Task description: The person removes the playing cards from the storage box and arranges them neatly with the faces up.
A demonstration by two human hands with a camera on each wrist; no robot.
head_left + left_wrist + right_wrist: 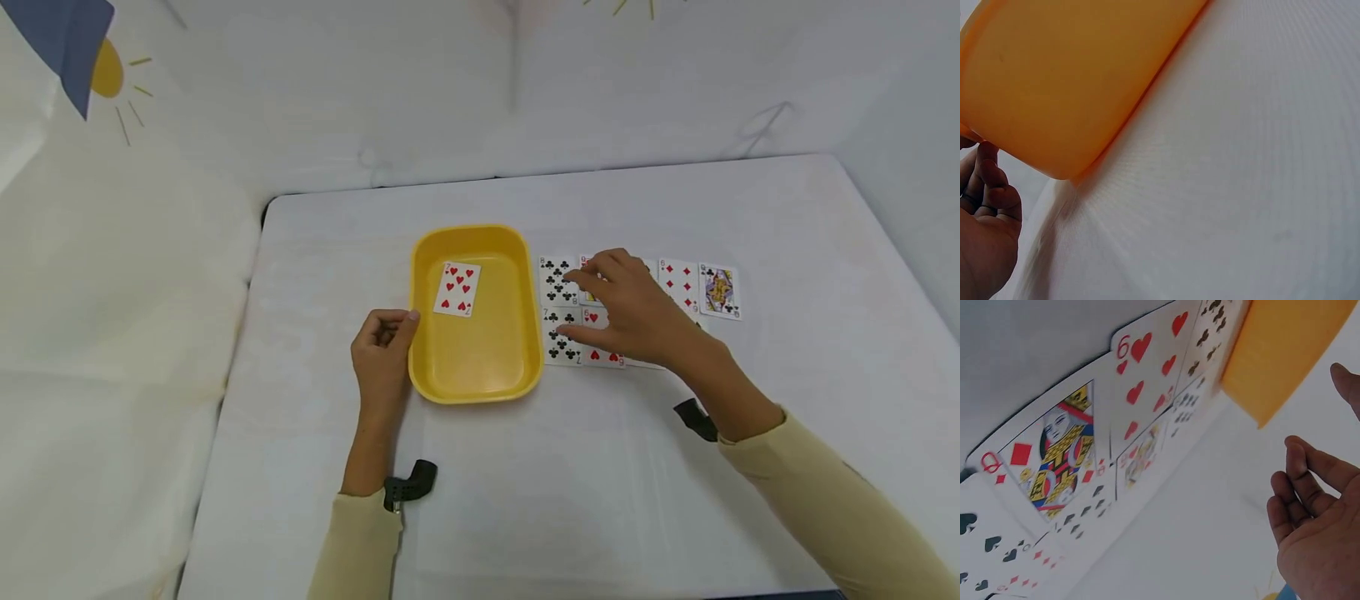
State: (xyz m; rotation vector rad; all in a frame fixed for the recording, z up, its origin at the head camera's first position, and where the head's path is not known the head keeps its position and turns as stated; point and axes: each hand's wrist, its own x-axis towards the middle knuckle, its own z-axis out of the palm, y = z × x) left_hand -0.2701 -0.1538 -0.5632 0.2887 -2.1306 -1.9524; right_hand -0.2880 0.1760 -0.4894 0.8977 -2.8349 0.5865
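My left hand (381, 358) grips the left rim of a yellow plastic tray (480, 367), thumb on top and fingers curled below. A seven of hearts (457, 289) lies face up inside the tray. To the right of it, my right hand (637, 308) hovers over two rows of face-up playing cards, thumb and fingers spread apart with nothing between them. Beneath or beside that hand are an eight of clubs (558, 283), a seven of clubs (562, 337) and a six of hearts (603, 357). The right wrist view shows a queen of diamonds (1063, 450), which the hand mostly hides from the head camera.
Farther right in the back row lie a six of diamonds (678, 283) and a face card (719, 290). All rest on a white-covered table (540, 500). White sheeting (420, 100) hangs behind and to the left. Each wrist wears a black band (412, 483).
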